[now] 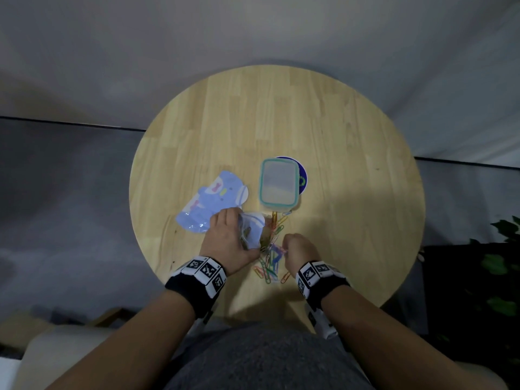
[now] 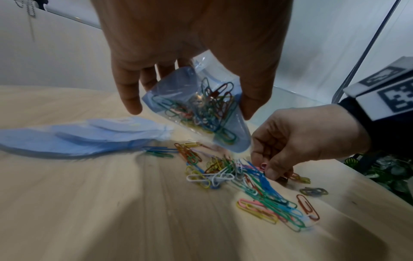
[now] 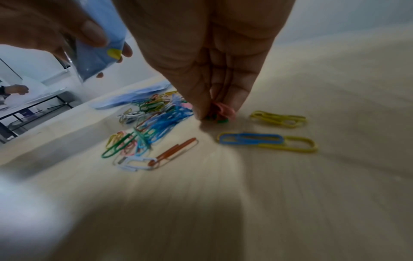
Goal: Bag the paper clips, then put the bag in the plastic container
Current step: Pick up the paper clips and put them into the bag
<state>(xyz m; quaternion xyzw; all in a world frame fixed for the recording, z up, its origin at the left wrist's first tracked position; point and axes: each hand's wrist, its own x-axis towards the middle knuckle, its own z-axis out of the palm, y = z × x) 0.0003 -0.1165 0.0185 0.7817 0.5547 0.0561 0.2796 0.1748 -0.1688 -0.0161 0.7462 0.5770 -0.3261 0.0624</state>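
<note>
My left hand (image 1: 239, 235) (image 2: 190, 109) holds a small clear-and-blue bag (image 1: 253, 230) (image 2: 201, 106) (image 3: 98, 46) just above the table, fingers on one side and thumb on the other. Several coloured paper clips lie inside it. Below and to its right, a loose pile of coloured paper clips (image 1: 271, 260) (image 2: 245, 180) (image 3: 154, 121) is spread on the wood. My right hand (image 1: 284, 249) (image 2: 270, 171) (image 3: 214, 113) pinches a few pink and green clips at the pile's edge. The teal-rimmed plastic container (image 1: 277, 182) stands beyond the pile.
A stack of blue printed bags (image 1: 208, 204) (image 2: 78, 139) lies left of the container. A dark blue round disc (image 1: 303, 178) shows under the container's right side. The round wooden table (image 1: 351, 192) ends close to my body. A green plant (image 1: 503, 266) stands off to the right.
</note>
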